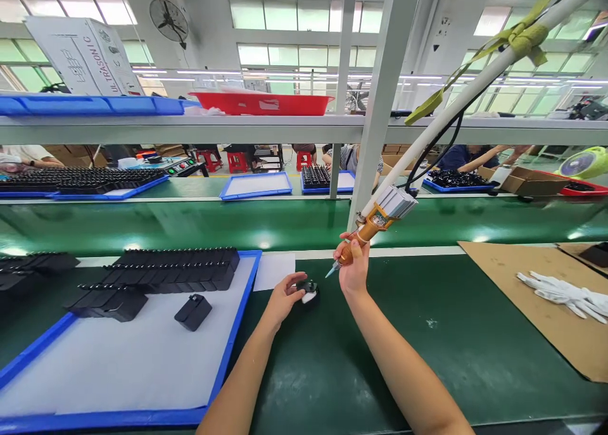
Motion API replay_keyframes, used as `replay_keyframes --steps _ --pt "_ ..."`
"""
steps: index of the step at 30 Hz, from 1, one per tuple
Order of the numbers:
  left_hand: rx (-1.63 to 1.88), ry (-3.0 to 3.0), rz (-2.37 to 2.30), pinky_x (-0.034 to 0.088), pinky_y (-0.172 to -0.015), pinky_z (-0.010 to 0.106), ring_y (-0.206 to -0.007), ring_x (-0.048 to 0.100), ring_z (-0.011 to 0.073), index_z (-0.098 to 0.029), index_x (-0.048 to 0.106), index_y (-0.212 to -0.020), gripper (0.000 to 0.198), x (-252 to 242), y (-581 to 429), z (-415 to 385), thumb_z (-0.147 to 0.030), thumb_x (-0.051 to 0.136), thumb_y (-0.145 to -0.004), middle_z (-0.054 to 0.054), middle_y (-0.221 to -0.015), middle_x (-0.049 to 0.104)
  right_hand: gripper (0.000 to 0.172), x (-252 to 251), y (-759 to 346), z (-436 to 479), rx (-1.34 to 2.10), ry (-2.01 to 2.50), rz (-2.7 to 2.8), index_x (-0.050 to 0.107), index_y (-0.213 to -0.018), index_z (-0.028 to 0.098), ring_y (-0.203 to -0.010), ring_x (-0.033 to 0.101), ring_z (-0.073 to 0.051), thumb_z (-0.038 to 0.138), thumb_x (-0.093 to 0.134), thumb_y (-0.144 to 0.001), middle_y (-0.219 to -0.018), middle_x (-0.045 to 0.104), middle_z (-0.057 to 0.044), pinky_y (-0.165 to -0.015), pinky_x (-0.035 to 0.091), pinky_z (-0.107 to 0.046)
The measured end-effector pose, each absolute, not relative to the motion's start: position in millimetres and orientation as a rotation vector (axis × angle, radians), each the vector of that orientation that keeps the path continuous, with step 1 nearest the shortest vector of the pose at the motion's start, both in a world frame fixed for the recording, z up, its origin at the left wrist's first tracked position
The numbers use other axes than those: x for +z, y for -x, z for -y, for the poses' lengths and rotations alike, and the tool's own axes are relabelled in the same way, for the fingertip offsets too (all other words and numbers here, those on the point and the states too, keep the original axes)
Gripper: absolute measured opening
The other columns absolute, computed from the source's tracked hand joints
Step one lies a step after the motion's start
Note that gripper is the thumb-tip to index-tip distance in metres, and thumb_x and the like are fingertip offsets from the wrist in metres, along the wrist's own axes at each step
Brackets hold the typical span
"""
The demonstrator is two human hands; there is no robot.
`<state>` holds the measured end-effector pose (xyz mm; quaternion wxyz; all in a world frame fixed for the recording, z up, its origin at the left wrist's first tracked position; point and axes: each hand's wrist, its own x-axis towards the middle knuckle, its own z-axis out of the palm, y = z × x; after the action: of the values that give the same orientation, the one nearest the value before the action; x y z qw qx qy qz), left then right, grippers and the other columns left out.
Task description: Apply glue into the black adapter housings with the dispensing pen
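My right hand (353, 264) is wrapped round an orange glue dispenser (365, 231) whose thin blue tip points down and left. The dispenser hangs from a white pole with black cables. Between the fingers of my left hand (284, 297) is a small black part (308, 287) with a white face, held just over the green table (323, 371). A gap separates the tip from the part. To the left, a blue-rimmed tray (243, 302) lined in white bears rows of black boxes (175, 270). One single black box (192, 312) sits apart from these rows.
White gloves (565, 294) lie on a brown cardboard sheet (527, 315) at the right. A metal post (380, 99) rises behind the dispenser. Overhead, a shelf carries a red tray (263, 104) and a blue tray (90, 106). Co-workers sit beyond the green divider.
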<state>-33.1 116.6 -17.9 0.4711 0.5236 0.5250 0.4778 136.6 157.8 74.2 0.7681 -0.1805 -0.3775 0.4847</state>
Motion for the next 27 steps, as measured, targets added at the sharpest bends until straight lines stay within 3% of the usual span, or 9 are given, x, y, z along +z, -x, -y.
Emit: replay_keyframes --steps 2,4,8,12,16,22,27 --pt "1.074 -1.418 -1.414 0.048 -0.089 0.038 -0.098 0.066 0.0239 -0.019 0.065 -0.114 0.038 -11.6 30.4 -111.3 -0.032 0.057 -0.078 0.007 -0.103 0.072 0.021 74.3 -136.6 -157.2 1.062 0.38 0.814 0.046 -0.098 0.026 -0.053 0.049 -0.005 0.038 0.057 -0.085 -0.093 0.056 0.003 -0.052 0.04 -0.023" --pt "0.982 -1.647 -1.527 0.046 -0.094 0.038 -0.107 0.063 0.0239 -0.022 0.066 -0.114 0.035 -3.9 27.3 -104.2 -0.035 0.05 -0.085 0.006 -0.114 0.07 0.021 74.5 -136.5 -157.0 1.068 0.371 0.809 0.047 -0.098 0.026 -0.053 0.049 -0.005 0.037 0.058 -0.084 -0.093 0.057 0.003 -0.052 0.04 -0.022" --pt "0.722 -1.936 -1.66 0.042 -0.101 0.036 -0.12 0.055 0.0242 -0.028 0.054 -0.129 0.051 5.8 22.9 -94.1 -0.039 0.061 -0.08 0.002 -0.135 0.058 0.021 75.7 -135.6 -156.1 1.075 0.369 0.801 0.046 -0.096 0.025 -0.053 0.049 -0.005 0.037 0.058 -0.084 -0.093 0.057 0.003 -0.052 0.04 -0.022" --pt "0.554 -1.949 -1.833 0.047 -0.083 0.033 -0.102 0.064 0.0261 -0.025 0.054 -0.124 0.043 7.0 19.3 -93.7 -0.037 0.06 -0.082 0.005 -0.112 0.069 0.024 78.2 -133.3 -151.1 1.085 0.382 0.797 0.045 -0.101 0.028 -0.053 0.048 -0.005 0.038 0.058 -0.084 -0.093 0.058 0.003 -0.051 0.04 -0.022" --pt "0.629 -1.948 -1.855 0.044 -0.069 0.029 -0.086 0.067 0.026 -0.024 0.052 -0.12 0.037 9.2 13.6 -92.6 -0.043 0.053 -0.088 0.005 -0.094 0.071 0.032 81.3 -130.1 -144.1 1.12 0.359 0.818 0.046 -0.11 0.029 -0.053 0.048 -0.006 0.04 0.059 -0.083 -0.092 0.057 0.003 -0.052 0.041 -0.023" --pt "0.74 -1.935 -1.882 0.041 -0.062 0.026 -0.078 0.066 0.0235 -0.027 0.054 -0.117 0.037 13.7 10.2 -89.5 -0.044 0.057 -0.085 0.002 -0.084 0.069 0.033 84.6 -126.5 -137.9 1.135 0.375 0.869 0.049 -0.107 0.028 -0.054 0.048 -0.007 0.045 0.059 -0.081 -0.092 0.055 0.002 -0.051 0.041 -0.024" --pt "0.868 -1.914 -1.884 0.043 -0.068 0.026 -0.083 0.064 0.0206 -0.027 0.057 -0.113 0.037 17.9 9.8 -87.5 -0.042 0.062 -0.08 0.002 -0.092 0.067 0.03 86.1 -126.6 -137.2 1.146 0.351 0.865 0.051 -0.102 0.028 -0.053 0.049 -0.006 0.045 0.061 -0.079 -0.091 0.056 0.002 -0.05 0.041 -0.024"
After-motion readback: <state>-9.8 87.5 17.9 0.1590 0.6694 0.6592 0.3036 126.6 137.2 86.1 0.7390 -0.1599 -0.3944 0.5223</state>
